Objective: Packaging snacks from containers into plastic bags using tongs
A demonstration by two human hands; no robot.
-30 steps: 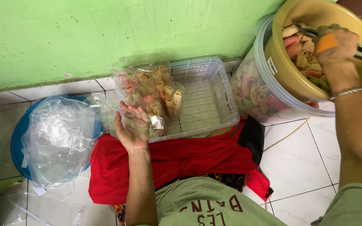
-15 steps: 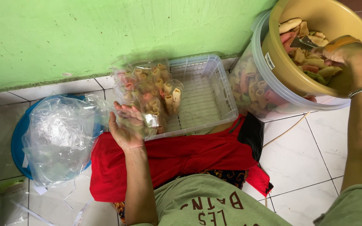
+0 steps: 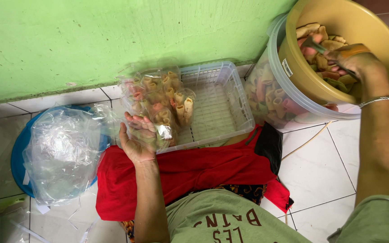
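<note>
My left hand (image 3: 139, 138) is palm up beside the white plastic basket (image 3: 223, 105), holding a small clear plastic bag (image 3: 151, 133) with a few snack pieces in it. Several filled clear bags of coloured rolled crackers (image 3: 163, 100) lie in the basket's left side. My right hand (image 3: 361, 65) reaches into the yellow tub (image 3: 370, 27) and grips metal tongs (image 3: 315, 45) among the coloured crackers (image 3: 323, 38). The yellow tub sits in the mouth of a clear bucket (image 3: 271, 90) packed with more crackers.
A heap of empty clear bags (image 3: 61, 150) lies on a blue lid (image 3: 18, 150) at the left. Red cloth (image 3: 203, 168) covers my lap. The green wall (image 3: 113, 36) stands right behind the basket. White floor tiles (image 3: 320, 171) show at the right.
My right hand shifted left and deeper into the yellow tub with the tongs. My left hand stayed by the basket, dipping only slightly with the small bag.
</note>
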